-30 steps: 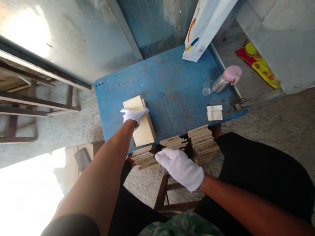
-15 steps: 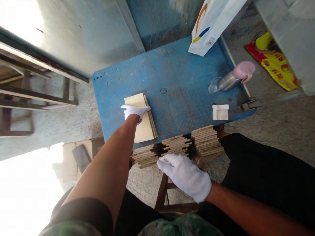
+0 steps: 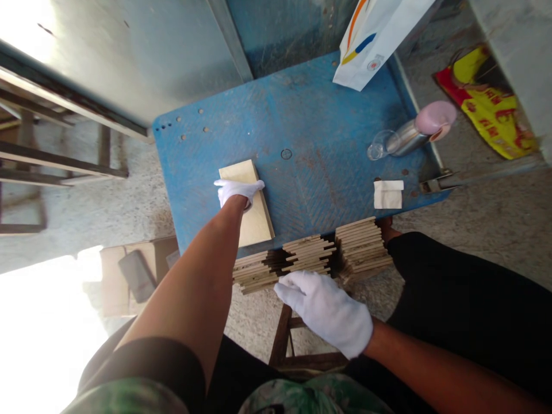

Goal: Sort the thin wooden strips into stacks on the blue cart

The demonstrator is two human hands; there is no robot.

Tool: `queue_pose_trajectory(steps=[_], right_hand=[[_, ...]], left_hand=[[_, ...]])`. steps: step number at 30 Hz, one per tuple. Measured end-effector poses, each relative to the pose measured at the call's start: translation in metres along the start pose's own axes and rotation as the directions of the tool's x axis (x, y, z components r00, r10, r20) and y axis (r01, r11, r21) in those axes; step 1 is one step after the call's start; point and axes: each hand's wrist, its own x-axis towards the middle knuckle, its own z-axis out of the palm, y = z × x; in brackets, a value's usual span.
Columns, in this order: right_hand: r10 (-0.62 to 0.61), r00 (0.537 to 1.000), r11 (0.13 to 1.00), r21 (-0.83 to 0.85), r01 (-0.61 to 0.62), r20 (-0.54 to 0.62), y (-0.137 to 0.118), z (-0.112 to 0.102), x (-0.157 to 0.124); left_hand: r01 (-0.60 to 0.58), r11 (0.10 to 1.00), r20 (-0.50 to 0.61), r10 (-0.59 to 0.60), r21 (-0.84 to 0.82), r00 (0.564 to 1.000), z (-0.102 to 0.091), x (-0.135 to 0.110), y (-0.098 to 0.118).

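Note:
On the blue table (image 3: 302, 190), my left hand (image 3: 237, 191), in a white glove, spans a small stack of pale wooden boards (image 3: 255, 221). Its fingers and thumb reach to the stack's two long sides. The stack's edges line up closely. My right hand (image 3: 323, 310), also gloved in white, hovers at the near side with its fingers curled together and nothing visible in them. Just beyond it, piles of thin boards stand on edge at the table's front: a left pile (image 3: 254, 272), a middle pile (image 3: 307, 253) and a right pile (image 3: 361, 241).
A steel flask with a pink lid (image 3: 416, 135) and a clear cup (image 3: 377, 150) lie near the table's right end. A folded white tissue (image 3: 388, 195) is closer to me. At the back right stands a white paper bag (image 3: 362, 54). Below the piles is a wooden stool (image 3: 282, 339).
The boards under my left hand were fanned out along their right side and now sit flush in one stack. My right hand has hardly moved. The view has shifted slightly.

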Motion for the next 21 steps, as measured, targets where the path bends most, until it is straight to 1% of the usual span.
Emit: queue_pose_trajectory(steps=[2, 4, 7, 9, 11, 12, 15, 18, 20, 21], right_hand=[[0.001, 1.000, 1.000, -0.018, -0.001, 0.003, 0.000, 0.001, 0.001], [-0.003, 1.000, 0.999, -0.032, 0.003, -0.005, 0.002, 0.002, 0.001], [-0.042, 0.999, 0.998, -0.055, 0.040, -0.031, 0.006, 0.002, 0.003], [-0.076, 0.996, 0.994, -0.086, 0.071, -0.047, 0.009, 0.000, 0.004], [-0.093, 0.994, 0.990, -0.115, 0.086, -0.065, 0.011, -0.004, 0.004], [-0.094, 0.993, 0.989, -0.125, 0.084, -0.076, 0.011, -0.007, 0.004], [-0.097, 0.989, 0.984, -0.162, 0.078, -0.113, 0.011, -0.015, 0.005], [-0.126, 0.982, 0.974, -0.205, 0.096, -0.141, 0.011, -0.018, 0.008], [-0.146, 0.978, 0.968, -0.226, 0.110, -0.151, 0.010, -0.018, 0.010], [-0.156, 0.976, 0.964, -0.238, 0.116, -0.155, 0.010, -0.017, 0.011]], left_hand=[[0.061, 0.998, 0.010, -0.061, 0.010, 0.998, 0.000, -0.003, 0.000], [0.051, 0.999, 0.014, -0.052, 0.019, 0.999, -0.003, -0.009, 0.000], [-0.073, 0.997, -0.021, 0.073, 0.031, 0.997, -0.013, -0.027, -0.008], [-0.178, 0.983, -0.073, 0.182, 0.048, 0.981, -0.022, -0.044, -0.021], [-0.248, 0.965, -0.115, 0.258, 0.089, 0.959, -0.031, -0.064, -0.040], [-0.260, 0.959, -0.124, 0.274, 0.114, 0.954, -0.034, -0.075, -0.052], [-0.244, 0.956, -0.108, 0.263, 0.162, 0.959, -0.038, -0.118, -0.090], [-0.198, 0.962, -0.097, 0.218, 0.188, 0.971, -0.030, -0.169, -0.127], [-0.211, 0.952, -0.069, 0.231, 0.222, 0.971, -0.020, -0.204, -0.148], [-0.236, 0.943, -0.054, 0.255, 0.233, 0.965, -0.014, -0.220, -0.157]])
